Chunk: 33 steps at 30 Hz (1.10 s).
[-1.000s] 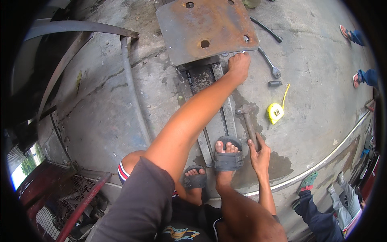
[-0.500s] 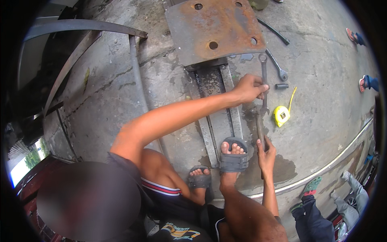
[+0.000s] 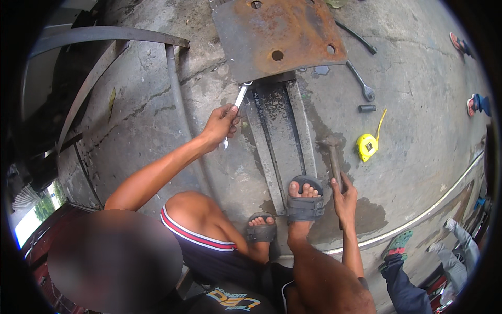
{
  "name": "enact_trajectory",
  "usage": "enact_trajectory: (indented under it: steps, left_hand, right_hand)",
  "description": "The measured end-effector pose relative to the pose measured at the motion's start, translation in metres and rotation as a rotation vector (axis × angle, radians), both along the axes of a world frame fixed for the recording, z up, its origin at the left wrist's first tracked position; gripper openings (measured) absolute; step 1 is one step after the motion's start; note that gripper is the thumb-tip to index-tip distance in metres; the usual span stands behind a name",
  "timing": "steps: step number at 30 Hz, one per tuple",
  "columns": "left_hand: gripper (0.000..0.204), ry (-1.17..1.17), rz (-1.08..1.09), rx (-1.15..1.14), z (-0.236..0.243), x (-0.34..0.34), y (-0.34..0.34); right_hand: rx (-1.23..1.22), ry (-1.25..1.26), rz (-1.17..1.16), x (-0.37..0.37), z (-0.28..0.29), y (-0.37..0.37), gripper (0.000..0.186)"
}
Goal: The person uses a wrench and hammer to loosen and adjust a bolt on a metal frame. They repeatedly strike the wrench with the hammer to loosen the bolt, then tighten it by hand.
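My left hand (image 3: 222,125) is closed round a combination wrench (image 3: 241,96). The wrench's ring end meets the lower left edge of a rusty steel plate (image 3: 261,36) with several round holes; whether it sits on a bolt there is hidden. The plate rests across a pair of parallel metal rails (image 3: 308,149) on the ground. Beside my sandalled foot, my right hand (image 3: 345,201) grips a hammer (image 3: 335,159) by its handle, the head pointing away from me and low over the damp concrete.
To the right lie a yellow tape measure (image 3: 367,147) with its tape partly out, a dark socket (image 3: 367,108), a ratchet (image 3: 361,81) and a black bar (image 3: 356,36). Curved metal strips (image 3: 110,34) stand at left. Other people's feet (image 3: 400,242) show at the right.
My left hand has carried the wrench from beside the hammer leftward to the plate's lower left edge. The right hand stays on the hammer, nearly still.
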<state>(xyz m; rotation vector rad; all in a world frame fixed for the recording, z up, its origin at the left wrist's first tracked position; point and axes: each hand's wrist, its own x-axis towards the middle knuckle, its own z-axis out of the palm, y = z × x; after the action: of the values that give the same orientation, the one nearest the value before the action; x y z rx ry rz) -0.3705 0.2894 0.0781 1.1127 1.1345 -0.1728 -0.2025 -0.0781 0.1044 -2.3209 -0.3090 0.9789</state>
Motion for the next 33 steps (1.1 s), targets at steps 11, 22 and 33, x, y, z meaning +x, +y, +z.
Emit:
enact_trajectory:
  steps: [11, 22, 33]
  left_hand:
    - [0.029, 0.149, -0.391, 0.065, 0.015, 0.010, 0.066]
    - [0.031, 0.171, -0.378, 0.036, 0.017, 0.019, 0.062]
    - [0.030, 0.181, -0.554, -0.022, 0.004, 0.015, 0.107]
  right_hand:
    - [-0.029, -0.010, 0.021, 0.000, 0.007, 0.004, 0.047]
    - [0.003, -0.043, 0.039, -0.002, 0.003, -0.002, 0.048]
    - [0.035, -0.047, 0.093, -0.007, 0.005, 0.007, 0.049]
